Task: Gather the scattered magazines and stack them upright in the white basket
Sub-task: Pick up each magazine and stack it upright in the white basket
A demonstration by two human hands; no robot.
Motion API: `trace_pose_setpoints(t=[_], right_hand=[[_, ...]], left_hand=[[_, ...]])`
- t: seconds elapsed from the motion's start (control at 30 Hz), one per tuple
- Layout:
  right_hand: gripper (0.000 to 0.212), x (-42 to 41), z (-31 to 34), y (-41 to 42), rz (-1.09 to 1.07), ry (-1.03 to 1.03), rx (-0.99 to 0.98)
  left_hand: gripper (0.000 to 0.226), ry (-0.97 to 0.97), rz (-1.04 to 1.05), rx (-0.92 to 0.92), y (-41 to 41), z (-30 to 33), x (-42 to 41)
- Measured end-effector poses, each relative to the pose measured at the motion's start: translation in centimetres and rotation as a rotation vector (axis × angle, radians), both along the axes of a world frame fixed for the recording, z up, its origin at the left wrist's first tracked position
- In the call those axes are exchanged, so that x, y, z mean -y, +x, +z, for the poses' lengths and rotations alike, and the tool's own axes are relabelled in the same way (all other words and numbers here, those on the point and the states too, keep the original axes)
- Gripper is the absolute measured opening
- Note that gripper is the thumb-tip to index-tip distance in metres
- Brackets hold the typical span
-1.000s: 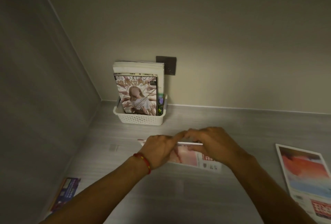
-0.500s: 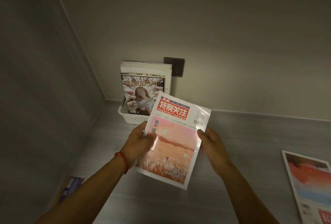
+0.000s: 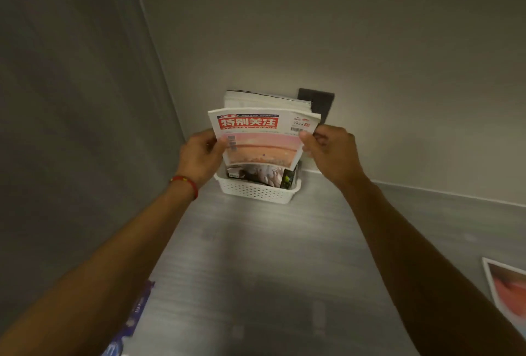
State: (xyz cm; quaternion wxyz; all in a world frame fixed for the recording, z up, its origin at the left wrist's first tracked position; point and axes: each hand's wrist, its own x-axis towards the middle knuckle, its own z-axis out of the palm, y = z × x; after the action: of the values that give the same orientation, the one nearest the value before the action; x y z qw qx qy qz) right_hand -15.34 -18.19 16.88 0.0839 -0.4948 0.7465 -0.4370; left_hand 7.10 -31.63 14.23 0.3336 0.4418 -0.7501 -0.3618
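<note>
A pink magazine (image 3: 263,140) with a red title block is held upright just above the white basket (image 3: 256,192), which stands in the back corner of the grey table. My left hand (image 3: 200,155) grips its left edge and my right hand (image 3: 331,150) pinches its right edge. Behind it, other magazines (image 3: 267,100) stand upright in the basket; the lower part of one cover (image 3: 262,174) shows under the pink one.
A blue magazine (image 3: 133,318) lies at the table's left edge near the side wall. Another magazine (image 3: 509,290) with a red picture lies flat at the far right. A dark wall plate (image 3: 320,102) sits behind the basket.
Both hands lifted the pink magazine off the table, turned it upright and carried it forward over the basket. The view has moved closer to the corner.
</note>
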Motion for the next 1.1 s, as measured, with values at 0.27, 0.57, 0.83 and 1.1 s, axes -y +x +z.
trace_pose_setpoints(t=[0.27,0.57,0.83,1.1], right_hand=[[0.022,4.7,-3.8,-0.1,-0.04,0.205,-0.033],[0.028,6.8,-7.7,0.9,-0.154,0.278,0.086],[0.049,6.5,-9.9,0.7,-0.171,0.157,0.522],[0.024,-3.8,-13.0,-3.1,-0.111,0.141,0.329]], left_hand=[[0.02,0.291,0.045,-0.038,-1.4,-5.0,5.4],[0.007,0.57,0.12,-0.16,-2.4,-11.1,8.7],[0.016,0.547,0.292,-0.143,-4.4,-9.8,9.1],[0.023,0.28,0.319,0.082,-3.8,-9.8,4.1]])
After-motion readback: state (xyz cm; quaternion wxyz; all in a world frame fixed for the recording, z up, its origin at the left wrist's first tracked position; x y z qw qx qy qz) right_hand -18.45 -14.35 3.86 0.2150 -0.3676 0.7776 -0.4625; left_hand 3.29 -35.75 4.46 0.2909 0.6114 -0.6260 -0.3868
